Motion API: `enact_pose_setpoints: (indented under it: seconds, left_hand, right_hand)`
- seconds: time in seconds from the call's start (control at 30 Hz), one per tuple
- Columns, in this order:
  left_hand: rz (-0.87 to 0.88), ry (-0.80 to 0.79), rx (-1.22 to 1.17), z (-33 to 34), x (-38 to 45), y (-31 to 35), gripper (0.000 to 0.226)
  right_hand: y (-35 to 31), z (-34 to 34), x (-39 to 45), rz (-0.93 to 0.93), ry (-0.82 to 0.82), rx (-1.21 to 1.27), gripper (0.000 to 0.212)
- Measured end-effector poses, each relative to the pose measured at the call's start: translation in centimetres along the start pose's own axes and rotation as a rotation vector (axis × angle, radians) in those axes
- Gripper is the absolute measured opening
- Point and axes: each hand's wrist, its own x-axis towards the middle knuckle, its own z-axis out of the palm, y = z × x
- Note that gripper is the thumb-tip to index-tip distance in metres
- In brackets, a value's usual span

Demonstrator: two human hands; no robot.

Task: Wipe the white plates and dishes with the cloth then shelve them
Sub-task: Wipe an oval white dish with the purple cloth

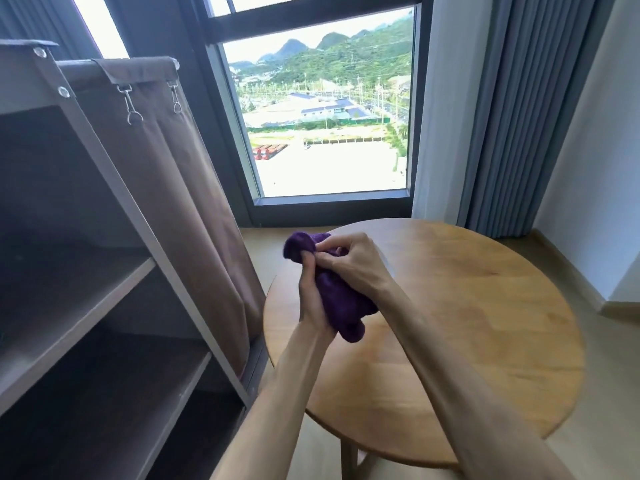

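- Over the near-left part of the round wooden table [485, 323], I see both hands meeting around a bunched purple cloth [341, 301], held up off the tabletop.
- Left hand [313, 299]: fingers curled round the cloth from the left side, gripping the lower bunch; thumb side faces up toward the other hand.
- Right hand [349, 259]: comes in from the right, fingers bent and pinching the cloth's upper fold, fingertips touching the left hand's.
- Cloth: one rounded end sticks out above-left of the hands, another lump hangs below the left wrist. Something pale shows just behind the right hand, too hidden for me to tell what it is.
- Both forearms bare, reaching in from the bottom edge, right crossing over the table.
- Left of frame: a shelf unit [104, 289] w/ grey-brown boards and metal frame, just beside the table. Its brown fabric cover [180, 188] is pulled back to the right side, hanging from clips [133, 105].
- Behind the table: a big window [325, 116] w/ dark frame; hills and buildings outside.
- Right of window: grey-blue curtain [519, 116], hanging to the floor near the table's far edge.
- Pale wood floor [606, 410] under it all.
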Motion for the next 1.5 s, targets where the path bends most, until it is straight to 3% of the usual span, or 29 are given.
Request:
enact_pose_setpoints:
  seconds: [0.13,0.27,0.43,0.5,0.57,0.73,0.8,0.9,1.03,1.17,1.3,1.5]
  left_hand:
    - [-0.004,0.014,0.017,-1.0,0.4,1.5,0.059]
    - [-0.021,0.053,-0.004,-2.0,-0.3,0.1,0.036]
    - [0.043,0.044,0.126,-2.8,-0.8,0.2,0.037]
    - [0.051,0.037,0.211,-2.4,-1.5,0.3,0.029]
    - [0.071,0.016,0.281,-1.6,-1.9,0.4,0.041]
    - [0.162,-0.081,0.548,0.2,-2.3,2.0,0.037]
    - [0.196,-0.099,0.671,0.9,-2.6,2.2,0.044]
    - [0.232,-0.101,0.721,1.4,-2.7,2.4,0.057]
    - [0.215,-0.004,0.58,1.7,-2.6,2.3,0.064]
    - [0.168,0.119,0.351,1.4,-2.7,1.6,0.059]
    - [0.079,0.113,0.174,1.6,-3.6,1.0,0.058]
    - [0.047,0.109,0.147,3.0,-5.2,1.3,0.054]
  right_hand:
    - [-0.2,-0.4,-1.2,0.045,-0.163,-0.013,0.012]
    - [0.9,0.0,-1.7,0.189,-0.215,-0.384,0.02]
    - [4.9,-2.3,-1.7,0.43,-0.012,-0.657,0.014]
    - [6.0,-2.8,-1.5,0.452,0.132,-0.654,0.019]
    - [6.2,-2.6,-0.7,0.429,0.209,-0.638,0.022]
    - [4.4,-2.2,1.5,0.377,0.337,-0.394,0.005]
    - [3.3,-2.3,1.8,0.335,0.335,-0.268,0.023]
    - [1.1,-1.6,1.0,0.203,0.256,-0.089,0.032]
    - [-1.1,-0.5,-0.8,0.061,0.103,0.061,0.027]
    - [-1.3,0.0,-3.1,0.096,0.029,0.131,0.023]
    - [-1.6,0.3,-5.3,0.125,0.002,0.039,0.018]
    - [-3.3,-1.9,-6.7,0.09,-0.09,-0.185,0.012]
